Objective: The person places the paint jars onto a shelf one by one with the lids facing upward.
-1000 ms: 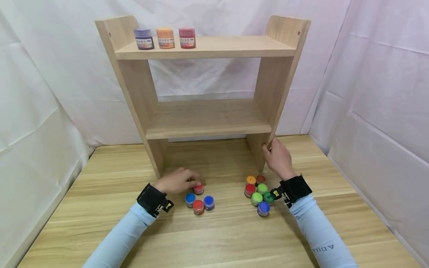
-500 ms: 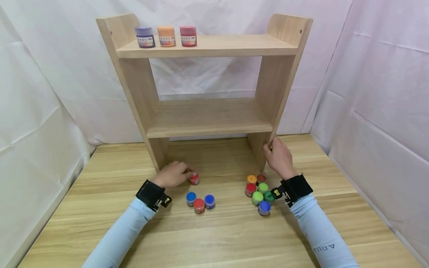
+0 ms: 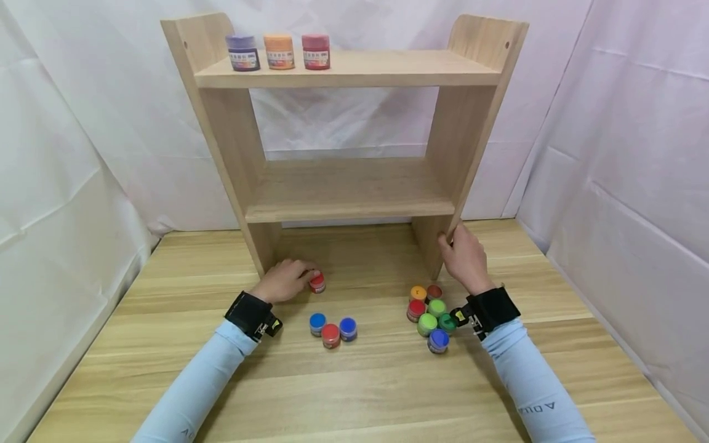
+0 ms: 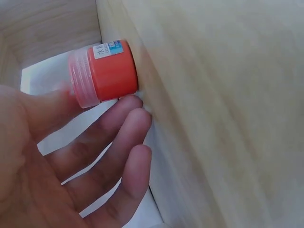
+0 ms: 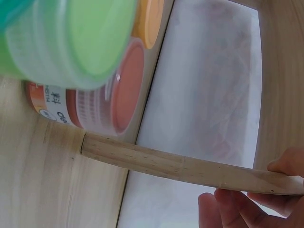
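One red jar is clamped by the person's left hand, its lid pinched by the thumb while the fingers seen beside it spread apart. Its base meets the bench at the front edge of the wooden bookshelf, nearer the left side panel. The right hand clasps the right side panel low on its front edge, thumb on the inner face.

In front of that panel's foot, seven jars crowd together: an orange jar, a brown jar, a second red jar, two light green jars, a dark green jar and, nearest the person, a blue jar. Another trio, red between two blues, stands well left of them. On the top shelf, a purple jar, a second orange jar and a crimson jar line the front edge from the left corner.
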Tool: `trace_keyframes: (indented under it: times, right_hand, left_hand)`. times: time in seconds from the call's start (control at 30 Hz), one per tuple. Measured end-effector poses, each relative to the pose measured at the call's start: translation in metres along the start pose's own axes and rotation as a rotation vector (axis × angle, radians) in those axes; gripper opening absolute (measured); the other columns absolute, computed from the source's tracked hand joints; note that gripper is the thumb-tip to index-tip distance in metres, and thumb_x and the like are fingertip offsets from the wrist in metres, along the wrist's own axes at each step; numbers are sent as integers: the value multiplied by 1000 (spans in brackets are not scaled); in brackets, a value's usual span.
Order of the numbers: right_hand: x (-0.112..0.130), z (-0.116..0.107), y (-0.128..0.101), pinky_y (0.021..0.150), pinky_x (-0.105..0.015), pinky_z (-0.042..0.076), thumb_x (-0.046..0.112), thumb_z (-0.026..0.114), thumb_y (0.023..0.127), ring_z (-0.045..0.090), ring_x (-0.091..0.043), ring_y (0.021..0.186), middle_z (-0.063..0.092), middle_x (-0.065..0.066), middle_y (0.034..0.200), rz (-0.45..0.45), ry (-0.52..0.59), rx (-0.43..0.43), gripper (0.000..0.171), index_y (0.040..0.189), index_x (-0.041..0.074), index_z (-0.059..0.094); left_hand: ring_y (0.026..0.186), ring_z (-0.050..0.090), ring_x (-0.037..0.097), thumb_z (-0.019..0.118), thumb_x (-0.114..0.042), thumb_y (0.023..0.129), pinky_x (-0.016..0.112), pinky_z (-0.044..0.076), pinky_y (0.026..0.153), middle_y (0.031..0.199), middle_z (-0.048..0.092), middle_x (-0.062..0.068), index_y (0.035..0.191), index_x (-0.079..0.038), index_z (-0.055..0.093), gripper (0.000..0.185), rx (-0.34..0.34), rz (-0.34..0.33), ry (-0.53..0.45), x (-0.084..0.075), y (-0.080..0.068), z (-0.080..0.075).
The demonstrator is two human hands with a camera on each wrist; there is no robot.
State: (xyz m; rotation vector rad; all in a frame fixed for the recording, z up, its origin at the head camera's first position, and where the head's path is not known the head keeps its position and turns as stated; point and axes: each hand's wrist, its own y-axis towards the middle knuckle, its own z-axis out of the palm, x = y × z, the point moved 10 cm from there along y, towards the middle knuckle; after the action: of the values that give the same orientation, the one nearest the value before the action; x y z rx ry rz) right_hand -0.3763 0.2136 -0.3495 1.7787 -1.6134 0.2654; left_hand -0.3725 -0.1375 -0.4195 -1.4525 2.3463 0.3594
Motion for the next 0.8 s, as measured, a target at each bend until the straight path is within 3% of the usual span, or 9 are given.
trace_keyframes:
  times: [0.2, 0.47, 0.8]
  right_hand:
    - [0, 1, -2, 74, -56, 61, 25, 46, 107, 68, -48, 115, 58, -30, 143, 0, 15, 9, 52, 153, 2, 40]
    - [0, 0, -2, 73, -56, 61, 25, 45, 107, 69, -48, 113, 59, -30, 141, -1, 10, 8, 52, 152, 0, 41]
    - [-1, 1, -2, 76, -58, 60, 27, 45, 107, 68, -49, 115, 57, -30, 143, 14, 5, 23, 54, 153, 0, 39]
  left_hand:
    - [71, 56, 14, 73, -45, 94, 29, 42, 61, 86, 68, -2, 126, -11, 70, 47, 11, -9, 23, -5, -2, 0]
    - [69, 53, 14, 77, -29, 93, 28, 39, 60, 82, 61, -1, 130, -10, 69, 43, 19, 30, 11, -13, -4, 3]
    - [76, 56, 15, 82, -27, 88, 28, 44, 65, 87, 64, -3, 123, -14, 70, 39, -8, 39, 27, -11, -3, 6]
